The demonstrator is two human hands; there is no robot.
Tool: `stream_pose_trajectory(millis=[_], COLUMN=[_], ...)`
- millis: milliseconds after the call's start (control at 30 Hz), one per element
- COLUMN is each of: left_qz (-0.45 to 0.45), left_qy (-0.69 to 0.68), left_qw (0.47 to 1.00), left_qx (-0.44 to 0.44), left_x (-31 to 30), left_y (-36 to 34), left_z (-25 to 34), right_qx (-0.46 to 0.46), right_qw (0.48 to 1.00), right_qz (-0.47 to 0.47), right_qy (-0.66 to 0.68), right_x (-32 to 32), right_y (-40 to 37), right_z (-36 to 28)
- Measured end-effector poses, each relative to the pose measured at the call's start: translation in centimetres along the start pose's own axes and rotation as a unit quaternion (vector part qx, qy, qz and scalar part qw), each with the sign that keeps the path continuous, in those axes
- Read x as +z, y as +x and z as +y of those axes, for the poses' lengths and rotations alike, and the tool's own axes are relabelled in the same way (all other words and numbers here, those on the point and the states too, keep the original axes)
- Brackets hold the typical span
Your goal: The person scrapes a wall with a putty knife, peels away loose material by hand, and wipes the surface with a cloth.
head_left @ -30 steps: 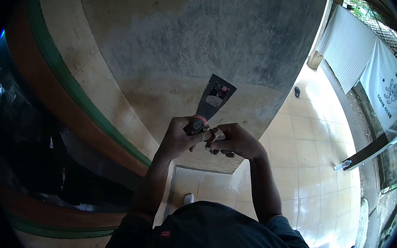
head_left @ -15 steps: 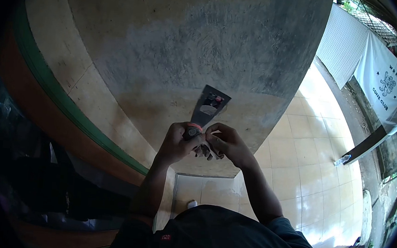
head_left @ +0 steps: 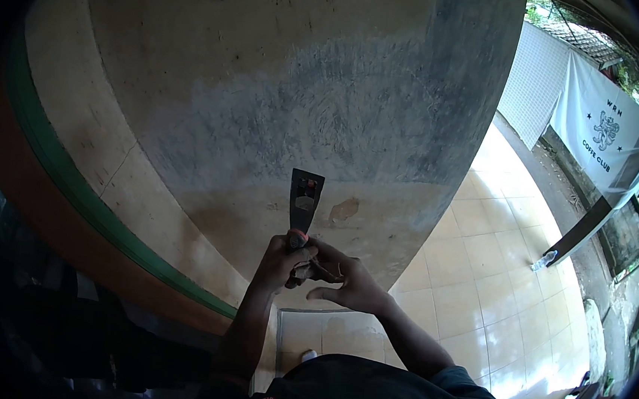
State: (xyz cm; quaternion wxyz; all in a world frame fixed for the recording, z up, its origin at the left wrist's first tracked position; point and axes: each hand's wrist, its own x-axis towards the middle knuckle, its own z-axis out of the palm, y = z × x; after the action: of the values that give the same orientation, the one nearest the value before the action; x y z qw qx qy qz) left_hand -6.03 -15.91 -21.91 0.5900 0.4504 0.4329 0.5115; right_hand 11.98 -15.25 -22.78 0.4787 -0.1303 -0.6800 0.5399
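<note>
At the centre of the frame, the left hand [head_left: 275,265] is closed around the handle of a scraper [head_left: 304,207], its dark blade pointing up the frame in front of a patchy wall [head_left: 341,119]. The right hand [head_left: 358,286] is spread just beside it, thumb apart from the fingers; the detail between the hands is too dark to identify. A clear bottle [head_left: 544,261] is noted on the tiled floor [head_left: 471,279] at right, below a white banner [head_left: 602,132] at upper right.
</note>
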Motion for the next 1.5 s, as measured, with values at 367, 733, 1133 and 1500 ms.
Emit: stream_pose_trajectory(millis=[367, 733, 1133, 1500], left_qz=[-0.011, 0.003, -0.036, -0.036], left_qy=[-0.092, -0.111, -0.064, -0.055], left_qw=[0.996, 0.988, 0.989, 0.977], left_qx=[0.009, -0.106, -0.131, -0.202], left_x=[-2.2, -6.2, -8.1, -9.1], left_y=[-0.8, -3.0, -1.4, -2.6], left_z=[-2.7, -7.1, -8.6, -13.5], right_qx=[0.046, -0.232, -0.259, -0.279], right_qw=[0.965, 0.555, 0.570, 0.656], right_qz=[0.250, 0.498, 0.341, 0.141], right_qy=[-0.067, -0.624, -0.701, -0.687], right_x=[-8.6, -10.2, -9.8, 0.3], right_y=[1.8, 21.9, 19.0, 20.7], right_z=[-3.0, -9.7, -6.7, 0.2])
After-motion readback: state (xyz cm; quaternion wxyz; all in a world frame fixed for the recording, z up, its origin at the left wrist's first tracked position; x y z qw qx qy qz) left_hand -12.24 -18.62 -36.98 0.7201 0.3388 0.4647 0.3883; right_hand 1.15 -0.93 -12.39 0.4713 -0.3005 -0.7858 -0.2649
